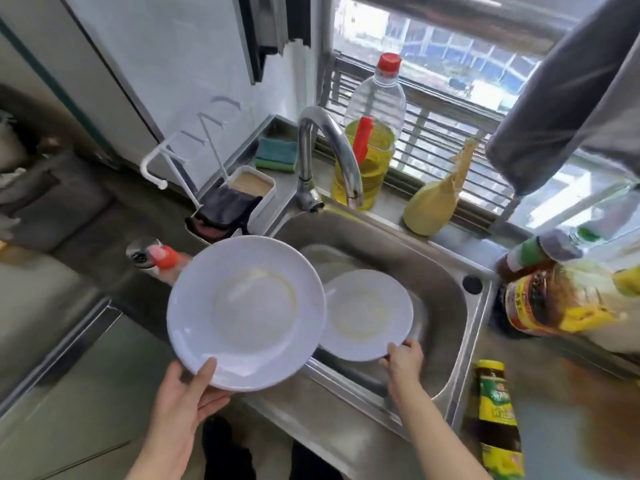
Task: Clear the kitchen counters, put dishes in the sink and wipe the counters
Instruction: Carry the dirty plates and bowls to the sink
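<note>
Two white plates (246,311) (369,315), two hands (183,400) (403,358), one sponge (277,154), one tap (329,147)

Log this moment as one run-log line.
step: dishes to sink | left hand: grips left plate by near rim, above sink's left edge | right hand: grips right plate by near rim, inside sink

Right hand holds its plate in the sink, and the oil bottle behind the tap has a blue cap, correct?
Wrong colour: the head view shows the oil bottle has a red cap. The right hand does hold its plate in the sink.
</note>
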The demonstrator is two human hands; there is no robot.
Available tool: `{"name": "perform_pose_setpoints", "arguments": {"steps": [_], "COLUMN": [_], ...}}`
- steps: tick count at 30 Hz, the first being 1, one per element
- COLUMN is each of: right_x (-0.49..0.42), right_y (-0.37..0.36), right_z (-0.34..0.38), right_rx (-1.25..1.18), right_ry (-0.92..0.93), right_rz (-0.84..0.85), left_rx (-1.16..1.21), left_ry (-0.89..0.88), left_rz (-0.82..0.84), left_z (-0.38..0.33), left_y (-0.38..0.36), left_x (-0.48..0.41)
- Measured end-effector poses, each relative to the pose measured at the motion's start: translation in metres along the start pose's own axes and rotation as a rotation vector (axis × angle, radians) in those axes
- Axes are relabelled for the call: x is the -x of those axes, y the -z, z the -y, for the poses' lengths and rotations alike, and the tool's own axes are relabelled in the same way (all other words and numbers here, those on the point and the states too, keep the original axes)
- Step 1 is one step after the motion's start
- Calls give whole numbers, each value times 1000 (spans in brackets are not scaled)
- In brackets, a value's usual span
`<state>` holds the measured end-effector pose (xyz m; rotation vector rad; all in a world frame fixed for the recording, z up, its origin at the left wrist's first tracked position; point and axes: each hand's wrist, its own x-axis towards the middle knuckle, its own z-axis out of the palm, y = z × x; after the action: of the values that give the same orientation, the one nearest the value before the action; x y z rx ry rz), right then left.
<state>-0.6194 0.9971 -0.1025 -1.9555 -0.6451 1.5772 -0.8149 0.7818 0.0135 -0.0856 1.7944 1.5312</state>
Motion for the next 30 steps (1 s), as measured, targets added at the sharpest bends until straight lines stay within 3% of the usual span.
{"name": "perform_pose_setpoints", "arguments": {"steps": [8,11,16,20,22,25,27,30], "right_x": [-45,-49,-30,28,51,55,49,29], "right_y": [-38,-33,-17,-16,-11,-1,8,21], "right_z": [-29,-24,1,29,36,31,30,28], "right_rx": [57,181,443,185,143,89,45,39], "right_ry": [-131,-154,24,-100,-95,-33,-47,-38], "right_rz": [121,171,195,629,722,586,494,336], "left_rx": [19,11,0,-44,-57,-147,-310,-928], "left_ry": [49,54,83,125,144,149,57,-136], "left_rz": [-96,-96,-51,10,50,125,154,135], "left_z": [16,20,16,18,22,32,41,55], "left_y": [-9,-9,-24,-44,-52,-63,-67,-72], "left_x": [-5,-3,3,2,0,-7,-15,-34]}}
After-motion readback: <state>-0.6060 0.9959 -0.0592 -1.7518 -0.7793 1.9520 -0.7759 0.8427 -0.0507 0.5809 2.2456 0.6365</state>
